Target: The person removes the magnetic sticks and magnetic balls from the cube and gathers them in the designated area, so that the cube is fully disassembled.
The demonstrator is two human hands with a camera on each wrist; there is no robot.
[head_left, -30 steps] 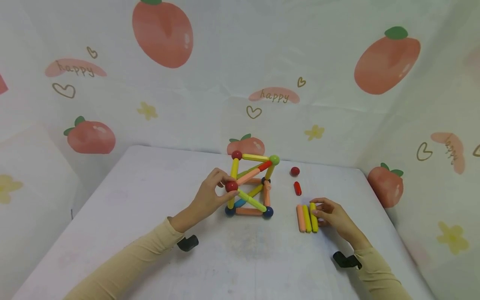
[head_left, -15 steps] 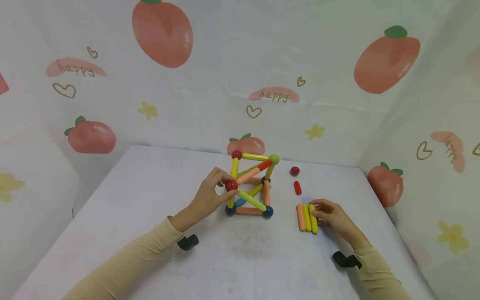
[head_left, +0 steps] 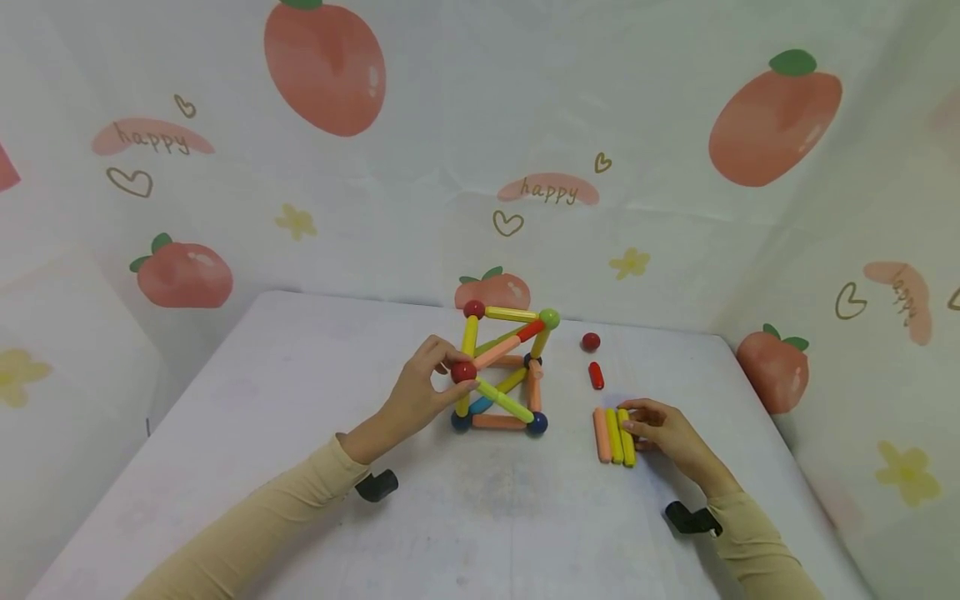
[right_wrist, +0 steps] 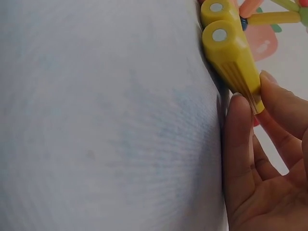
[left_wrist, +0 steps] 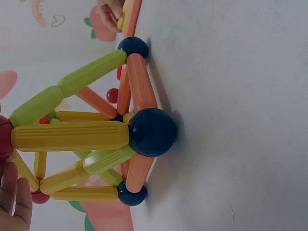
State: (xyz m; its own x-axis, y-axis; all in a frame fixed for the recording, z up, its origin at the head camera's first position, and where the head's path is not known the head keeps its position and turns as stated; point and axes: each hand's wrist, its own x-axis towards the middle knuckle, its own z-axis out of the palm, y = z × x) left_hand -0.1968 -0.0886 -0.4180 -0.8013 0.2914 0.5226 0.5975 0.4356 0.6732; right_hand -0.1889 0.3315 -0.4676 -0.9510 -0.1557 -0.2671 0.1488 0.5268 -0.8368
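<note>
In the head view, my left hand (head_left: pixel 405 404) pinches a red ball (head_left: pixel 462 372) at the near upper left corner of a magnetic stick-and-ball frame (head_left: pixel 498 422). Yellow, orange, green and red sticks join its balls, with dark blue balls (left_wrist: pixel 153 132) at the bottom corners. To the right, my right hand (head_left: pixel 671 435) pinches the far end of a yellow magnetic stick (head_left: pixel 627 450) between thumb and fingers. That stick lies on the table against a second yellow stick (head_left: pixel 614 437), with an orange stick (head_left: pixel 602 435) on the far left of the row.
Behind the row lie a short red stick (head_left: pixel 596 376) and a loose red ball (head_left: pixel 591 342). A white table (head_left: pixel 315 350) carries everything. Printed cloth (head_left: pixel 420 208) hangs at its back and sides. A black wrist device (head_left: pixel 377 486) sits under the left wrist.
The yellow stick in my right hand has shifted slightly left, closing the gap to the stick beside it. My left hand stays on the red ball, and the frame has not visibly moved.
</note>
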